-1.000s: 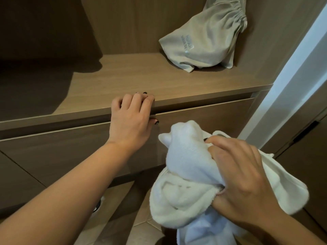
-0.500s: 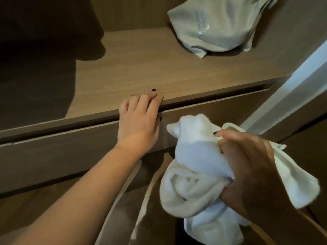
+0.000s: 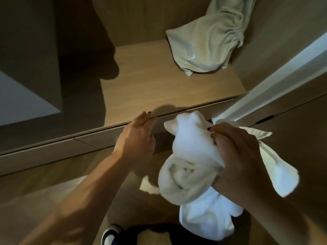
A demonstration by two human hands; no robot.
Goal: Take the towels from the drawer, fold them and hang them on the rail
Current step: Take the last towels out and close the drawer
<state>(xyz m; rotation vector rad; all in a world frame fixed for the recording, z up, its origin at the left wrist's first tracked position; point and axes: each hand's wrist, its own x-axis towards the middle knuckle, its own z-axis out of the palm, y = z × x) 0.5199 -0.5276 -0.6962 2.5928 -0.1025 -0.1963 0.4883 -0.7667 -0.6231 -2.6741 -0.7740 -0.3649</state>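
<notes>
My right hand (image 3: 237,156) grips a crumpled bundle of white towels (image 3: 191,156) in front of the cupboard, low on the right. One towel end hangs below my wrist and another sticks out to the right. My left hand (image 3: 136,137) lies flat against the wooden drawer front (image 3: 99,140), its fingertips at the top edge by the narrow gap under the shelf. The inside of the drawer is hidden. No rail is in view.
A wooden shelf (image 3: 159,82) runs above the drawer, with a grey-green cloth bag (image 3: 207,41) slumped at its back right. A white door frame (image 3: 265,82) slants along the right. A shoe tip (image 3: 110,234) shows on the floor below.
The dark gap between drawer front and shelf has narrowed to a thin line. My left hand stays on the drawer's top edge. The right hand keeps its hold on the towels.
</notes>
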